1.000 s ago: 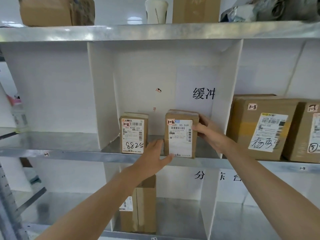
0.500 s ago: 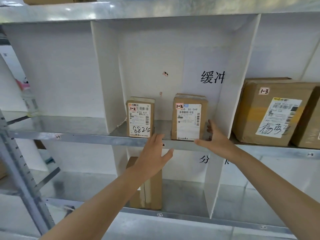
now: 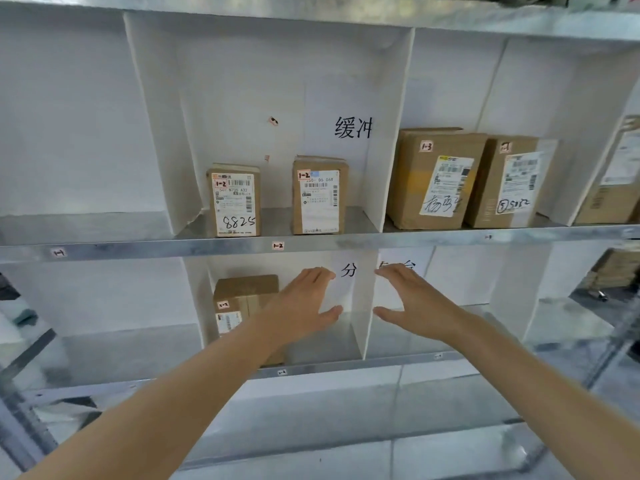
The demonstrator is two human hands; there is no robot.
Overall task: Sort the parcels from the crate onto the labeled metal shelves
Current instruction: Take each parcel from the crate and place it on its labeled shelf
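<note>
The right parcel (image 3: 318, 197) stands upright in the middle compartment of the metal shelf (image 3: 381, 239), close to its near edge. It is above both hands and well apart from them. The left hand (image 3: 304, 303) and the right hand (image 3: 412, 299) hang below the shelf lip, in front of the lower compartment. Each is spread wide with straight fingers and holds nothing.

A second parcel (image 3: 235, 202), marked 8825, stands to the left of the first with a gap of bare shelf between them. Both carry a 1-2 sticker, matching the tag (image 3: 277, 245) on the shelf lip. A left panel (image 3: 159, 133) and a right panel (image 3: 391, 133), both white, wall the compartment. There is free room between the right parcel and the right panel, and plenty above both parcels. Past the right panel, two bigger boxes (image 3: 436, 178) stand side by side. On the lower shelf (image 3: 346, 365) a brown box (image 3: 242, 292) stands behind the left wrist, partly hidden by it.

The palms face one another, thumbs low, and the lower divider (image 3: 362, 323) shows in the gap between them. Both bare forearms reach up and away from the near corners, drawing together toward the shelf.
</note>
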